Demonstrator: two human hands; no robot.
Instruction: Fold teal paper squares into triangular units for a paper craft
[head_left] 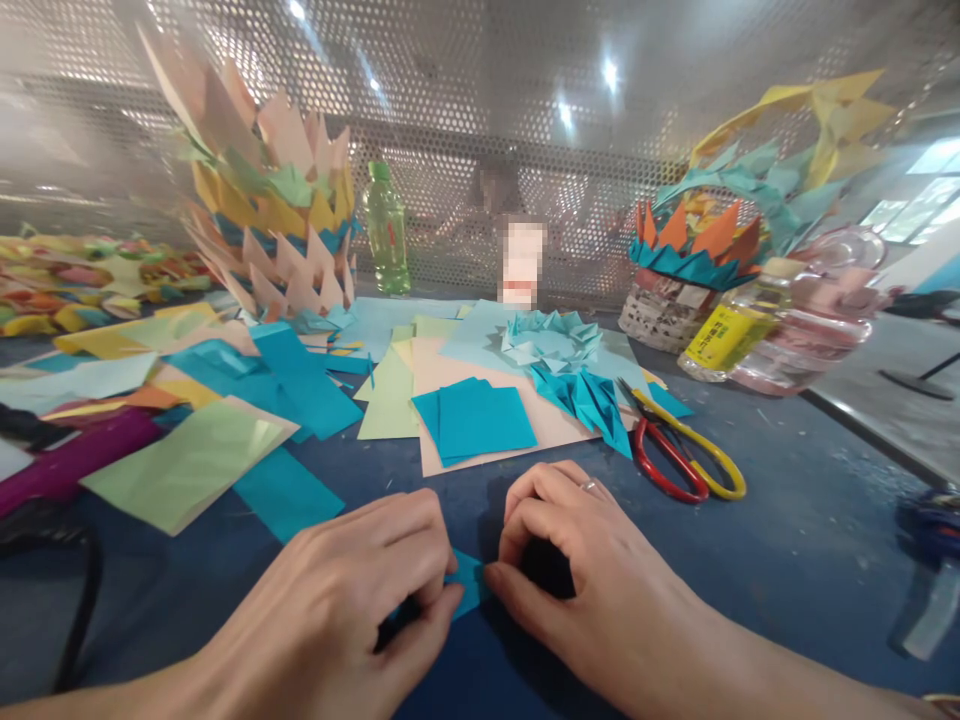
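Note:
A small piece of blue paper (469,581) lies between my two hands, low over the dark blue table (780,560). My left hand (367,580) has its fingers curled, with thumb and forefinger closed on the paper's left part and hiding much of it. At the paper's right tip, my right hand (559,560) pinches with thumb and forefinger; a ring is on one finger. Just beyond the hands is a stack of blue paper squares (484,420) on a pale pink sheet (450,458). Folded blue paper pieces (589,400) lie near it.
Scissors (686,455) with red and yellow handles lie at right. Behind stand a green bottle (386,230), a yellow-labelled bottle (731,330) and a layered paper model (274,210). Loose paper (191,465) and a purple tool (82,465) with a black cable occupy the left.

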